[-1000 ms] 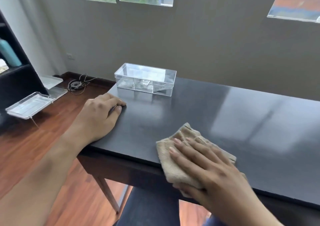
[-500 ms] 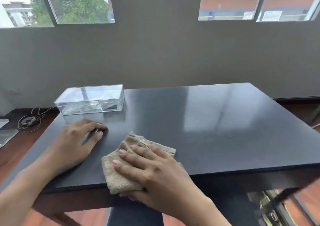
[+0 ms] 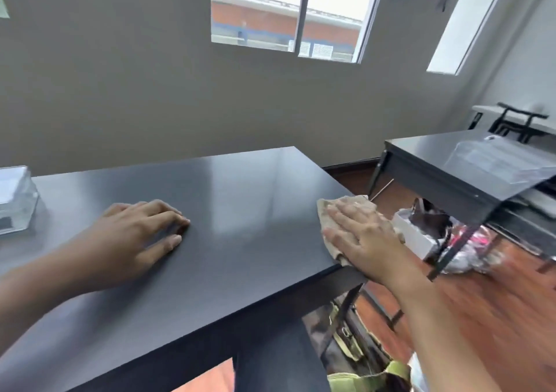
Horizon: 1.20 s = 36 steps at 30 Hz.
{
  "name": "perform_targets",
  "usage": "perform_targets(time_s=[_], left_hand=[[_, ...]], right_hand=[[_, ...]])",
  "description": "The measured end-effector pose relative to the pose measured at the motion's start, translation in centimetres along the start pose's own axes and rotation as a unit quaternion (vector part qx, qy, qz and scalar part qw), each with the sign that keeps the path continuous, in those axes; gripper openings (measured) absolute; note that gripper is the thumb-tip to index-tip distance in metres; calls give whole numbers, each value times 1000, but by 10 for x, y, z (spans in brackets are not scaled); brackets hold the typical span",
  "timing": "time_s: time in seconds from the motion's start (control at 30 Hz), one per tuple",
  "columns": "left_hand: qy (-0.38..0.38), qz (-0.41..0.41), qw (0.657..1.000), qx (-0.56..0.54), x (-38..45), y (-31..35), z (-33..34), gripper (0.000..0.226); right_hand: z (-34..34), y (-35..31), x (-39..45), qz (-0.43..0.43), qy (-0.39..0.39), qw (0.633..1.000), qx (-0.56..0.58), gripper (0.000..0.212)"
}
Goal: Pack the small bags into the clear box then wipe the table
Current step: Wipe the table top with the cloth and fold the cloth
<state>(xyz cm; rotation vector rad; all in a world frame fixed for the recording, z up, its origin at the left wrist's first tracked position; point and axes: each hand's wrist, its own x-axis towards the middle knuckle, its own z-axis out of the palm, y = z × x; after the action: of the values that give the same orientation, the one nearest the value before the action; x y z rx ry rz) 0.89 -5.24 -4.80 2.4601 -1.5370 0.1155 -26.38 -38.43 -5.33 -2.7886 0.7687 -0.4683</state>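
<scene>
Since earlier my right hand (image 3: 365, 238) slid the beige cloth (image 3: 331, 211) to the desk (image 3: 240, 211) right edge, fingers spread flat on it, left hand (image 3: 135, 235) splayed on desk, clear box (image 3: 15, 199) far left.

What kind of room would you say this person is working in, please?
Probably a home room or small office: a dark table under a window, wooden floor, and a second desk beside it.

Two hands: the left hand (image 3: 135, 235) and the right hand (image 3: 365, 236). One cloth (image 3: 334, 211). One clear box (image 3: 15, 200) at the left edge. Two dark tables: one table (image 3: 225, 211) centre, a second table (image 3: 436, 163) at right. Two windows (image 3: 288, 15) above.
</scene>
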Motion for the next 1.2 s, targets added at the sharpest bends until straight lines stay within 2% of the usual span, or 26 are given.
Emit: perform_targets(time_s=[0.07,0.2,0.33,0.47,0.57,0.67,0.73,0.8,0.93,1.03,1.1,1.2], left_hand=[[14,-14,1000,1,11,-8,8,55],[50,-54,997,-33,16,-13,21,58],[52,-59,996,-28,15,-12,26,58],[40,-61,997,-21,17,-12,25,56],[34,-56,998,-12,18,-7,22,58],[22,-53,998,-9,18,-1,18,64],[27,-52,998,-13,17,2,15,68],[29,-50,998,-14,16,4,14,70],[34,-51,998,-19,15,3,16,66],[33,-52,998,-24,13,3,18,63],[34,-53,998,-27,14,3,19,60],[39,-57,997,-23,16,7,19,57]], right_hand=[[13,-53,-7,-33,-45,998,-31,88],[41,-158,-44,-188,-69,980,3,68],[37,-151,-42,-210,-87,972,50,64],[23,-86,7,-121,-131,983,33,67],[24,-16,79,-9,-98,995,-11,93],[26,9,134,95,-102,989,-51,73],[34,-10,144,117,-124,983,-73,67],[41,-45,131,81,-135,985,-77,66],[40,-118,36,-112,-157,980,-54,61],[24,-133,-27,-216,-177,960,-22,56],[11,-117,-20,-206,-194,959,-8,56],[12,-81,42,-144,-179,973,-31,61]])
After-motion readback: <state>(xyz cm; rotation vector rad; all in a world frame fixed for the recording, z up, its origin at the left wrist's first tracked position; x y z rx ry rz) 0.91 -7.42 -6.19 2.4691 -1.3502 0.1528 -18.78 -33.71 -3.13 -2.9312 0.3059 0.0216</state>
